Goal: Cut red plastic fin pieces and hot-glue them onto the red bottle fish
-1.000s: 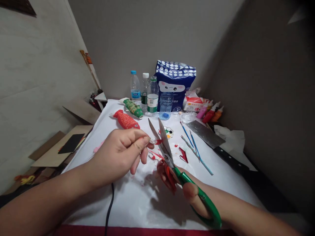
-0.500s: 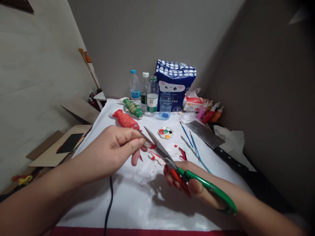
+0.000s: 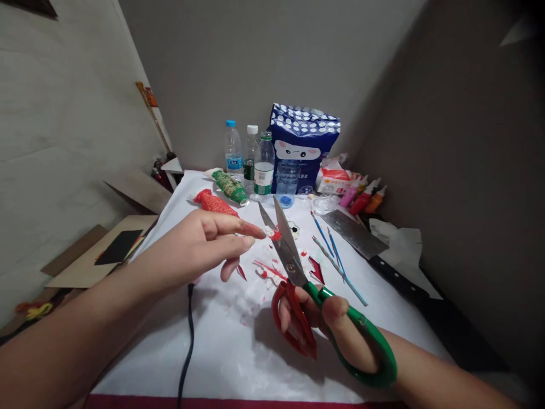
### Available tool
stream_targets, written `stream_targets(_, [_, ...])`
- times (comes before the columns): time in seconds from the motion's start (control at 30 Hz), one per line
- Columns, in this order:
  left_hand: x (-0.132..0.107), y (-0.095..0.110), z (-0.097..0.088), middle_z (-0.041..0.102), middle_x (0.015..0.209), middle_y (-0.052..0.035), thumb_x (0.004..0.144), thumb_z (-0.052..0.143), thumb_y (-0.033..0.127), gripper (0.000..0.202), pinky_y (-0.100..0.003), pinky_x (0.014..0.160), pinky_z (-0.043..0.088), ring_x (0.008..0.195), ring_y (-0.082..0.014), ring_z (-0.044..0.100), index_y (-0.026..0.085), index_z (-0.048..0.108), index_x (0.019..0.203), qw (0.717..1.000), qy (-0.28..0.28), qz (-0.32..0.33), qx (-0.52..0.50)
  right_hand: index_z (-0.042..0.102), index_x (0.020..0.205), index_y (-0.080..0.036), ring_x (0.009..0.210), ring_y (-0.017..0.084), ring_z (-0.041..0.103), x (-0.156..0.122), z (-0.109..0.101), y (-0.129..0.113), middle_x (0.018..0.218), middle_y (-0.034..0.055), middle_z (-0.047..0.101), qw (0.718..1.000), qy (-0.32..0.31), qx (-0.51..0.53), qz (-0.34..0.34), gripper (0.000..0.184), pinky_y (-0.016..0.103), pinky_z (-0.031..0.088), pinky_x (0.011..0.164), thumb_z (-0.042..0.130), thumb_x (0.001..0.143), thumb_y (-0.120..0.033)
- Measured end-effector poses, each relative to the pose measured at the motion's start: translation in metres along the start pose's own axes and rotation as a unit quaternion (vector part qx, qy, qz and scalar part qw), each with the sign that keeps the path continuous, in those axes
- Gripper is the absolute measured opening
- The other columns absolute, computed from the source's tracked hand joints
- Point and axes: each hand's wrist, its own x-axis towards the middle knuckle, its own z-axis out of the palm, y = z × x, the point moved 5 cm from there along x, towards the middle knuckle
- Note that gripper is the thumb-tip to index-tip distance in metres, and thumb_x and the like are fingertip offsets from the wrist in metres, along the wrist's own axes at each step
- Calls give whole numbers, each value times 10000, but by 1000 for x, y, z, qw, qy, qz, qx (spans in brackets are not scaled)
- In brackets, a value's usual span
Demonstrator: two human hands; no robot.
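Note:
My right hand (image 3: 330, 324) grips a pair of scissors (image 3: 298, 272) with one red and one green handle, blades parted and pointing up and away. My left hand (image 3: 204, 247) pinches a small red-and-white scrap (image 3: 272, 232) between fingertips, right at the open blades. Red offcuts (image 3: 315, 268) lie on the white table cover (image 3: 238, 352) just beyond the scissors. A red painted fish-shaped bottle (image 3: 215, 204) lies behind my left hand, partly hidden by it.
At the back stand water bottles (image 3: 264, 165), a blue dotted bag (image 3: 304, 142), a green fish bottle (image 3: 230, 186) and paint tubes (image 3: 364, 196). A cleaver (image 3: 370, 247) and blue brushes (image 3: 334, 253) lie to the right. A black cable (image 3: 187, 346) runs off the near edge.
The scissors closed and tilted flat half a second ago, then swung up again with blades parted. My left hand's fingers stretched out further, still pinching the scrap.

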Motion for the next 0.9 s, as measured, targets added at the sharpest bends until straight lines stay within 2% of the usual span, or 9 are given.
stream_targets(0.2, [0,-6,-1,451,388,54,855,566,361,246,-170,385,341,380,-70,379,179,731,842,999,39,29,-11,554,912,-136,488,114,425,1,6,3,619,-17,444,1000,19,-22,-8,825,251,365,492,202,754,-865])
stream_targets(0.37, [-6,-3,-1,412,389,69,858,575,374,245,-161,385,319,393,-62,304,184,670,736,997,57,44,-2,552,813,-154,572,141,435,5,1,0,672,13,477,996,46,-73,-2,912,261,374,509,185,592,-960])
stream_targets(0.43, [-8,-2,-1,389,385,71,867,559,378,269,-162,374,289,392,-63,278,181,645,706,996,75,47,11,535,805,-163,611,149,422,6,0,-6,700,18,473,995,38,-96,-9,909,264,383,527,167,584,-964])
stream_targets(0.53, [-8,-3,-1,375,411,73,883,534,377,264,-161,375,272,404,-68,289,185,629,728,995,82,50,33,512,790,-166,628,151,400,6,-1,-13,701,16,451,990,3,-139,13,882,270,382,549,131,627,-944])
stream_targets(0.7, [-7,-3,-4,322,483,75,886,518,395,286,-161,377,251,448,-73,279,184,572,702,990,86,69,88,439,722,-184,605,145,392,5,-3,-24,688,25,467,988,2,-152,18,806,279,363,538,134,670,-928])
stream_targets(0.9, [-11,7,-6,298,527,64,868,521,352,326,-158,411,295,474,-67,327,173,486,598,975,106,103,167,412,674,-193,543,119,354,4,-5,-22,620,-2,420,988,6,-128,85,800,263,323,478,246,586,-971])
